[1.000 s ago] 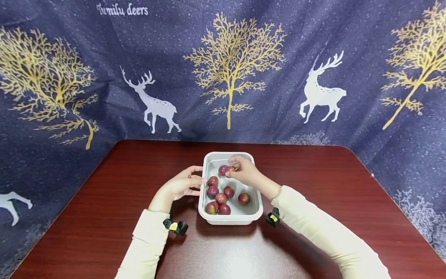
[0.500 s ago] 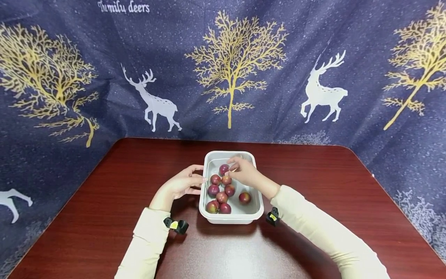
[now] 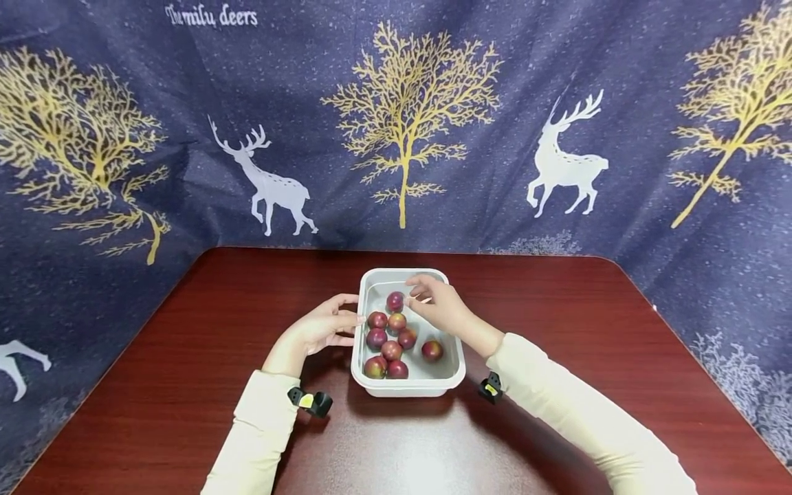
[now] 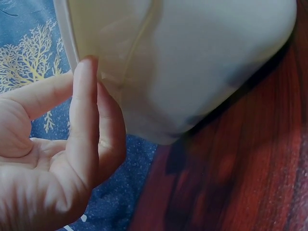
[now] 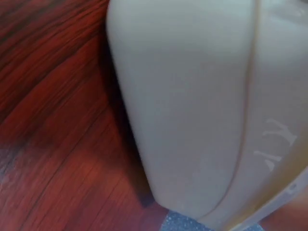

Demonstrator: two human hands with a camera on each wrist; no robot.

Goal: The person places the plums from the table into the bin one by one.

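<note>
A white rectangular plastic container (image 3: 408,388) stands on the table, with several red-purple plums inside. My left hand (image 3: 317,328) holds its left side by the rim; the left wrist view shows fingers (image 4: 84,96) against the container wall (image 4: 202,57). My right hand (image 3: 442,306) reaches over the far right part of the container, thumb and fingers apart with nothing between them. Closest to its thumb is a dark plum (image 3: 395,301). A redder plum (image 3: 397,322) lies just below that one. One plum (image 3: 432,350) sits apart at the right. The right wrist view shows the container's outer wall (image 5: 187,96), with the fingers hidden.
The dark red wooden table (image 3: 557,330) extends around the container. A blue cloth backdrop (image 3: 470,172) with deer and trees hangs behind the table. Black wrist cameras sit on both cream sleeves.
My right hand has let go of a plum, which now lies among the others slightly nearer the front. The fingers have drawn a little away to the right. The left hand keeps its place.
</note>
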